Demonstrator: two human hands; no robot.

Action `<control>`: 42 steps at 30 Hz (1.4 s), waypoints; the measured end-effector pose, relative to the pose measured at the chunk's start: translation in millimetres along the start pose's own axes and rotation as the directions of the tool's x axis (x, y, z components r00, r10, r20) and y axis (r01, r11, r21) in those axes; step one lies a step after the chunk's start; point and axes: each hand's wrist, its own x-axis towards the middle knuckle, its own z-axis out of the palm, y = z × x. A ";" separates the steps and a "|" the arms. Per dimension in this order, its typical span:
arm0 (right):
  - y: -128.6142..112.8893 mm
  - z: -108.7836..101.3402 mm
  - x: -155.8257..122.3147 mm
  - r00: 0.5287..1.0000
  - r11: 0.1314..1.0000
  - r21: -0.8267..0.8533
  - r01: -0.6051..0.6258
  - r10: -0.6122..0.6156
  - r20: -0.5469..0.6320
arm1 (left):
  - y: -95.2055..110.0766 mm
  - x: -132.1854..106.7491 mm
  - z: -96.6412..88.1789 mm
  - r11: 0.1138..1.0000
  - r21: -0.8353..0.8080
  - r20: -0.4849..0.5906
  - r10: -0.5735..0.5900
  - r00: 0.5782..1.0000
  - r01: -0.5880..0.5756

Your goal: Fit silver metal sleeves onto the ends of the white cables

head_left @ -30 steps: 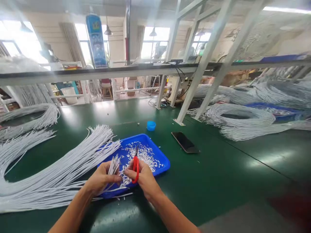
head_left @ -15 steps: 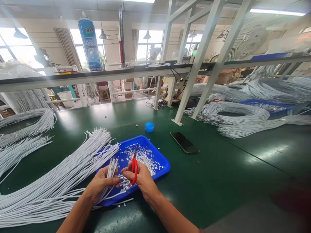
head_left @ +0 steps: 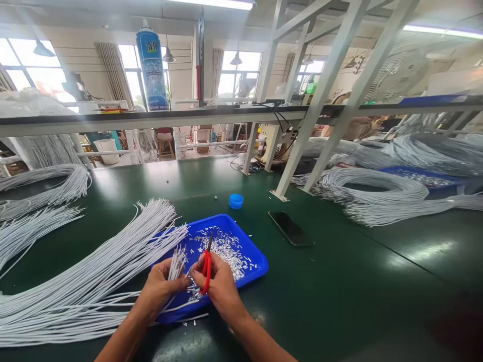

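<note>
My left hand is closed round a small bunch of white wires, their tips pointing up over the near left part of a blue tray. Close beside it, my right hand holds red-handled scissors, blades pointing up and away. Its thumb and forefinger pinch near the left fingertips; what lies between them is too small to make out. Small silvery metal pieces are scattered in the tray. A large bundle of white wires lies to the left, its ends over the tray's edge.
A blue cap and a black phone lie beyond the tray. More wire coils rest at the left and right. White metal posts rise from the green table, and a spray can stands on the shelf.
The view has shifted slightly, so most things appear a little lower and further right. Both hands stay close together over the tray, still holding the wires and scissors.
</note>
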 end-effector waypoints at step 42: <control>5.8 -15.3 55.2 0.985 0.989 0.084 -0.125 0.114 0.130 | 9.9 27.7 -1.1 0.987 -0.120 0.098 -0.097 0.990 0.109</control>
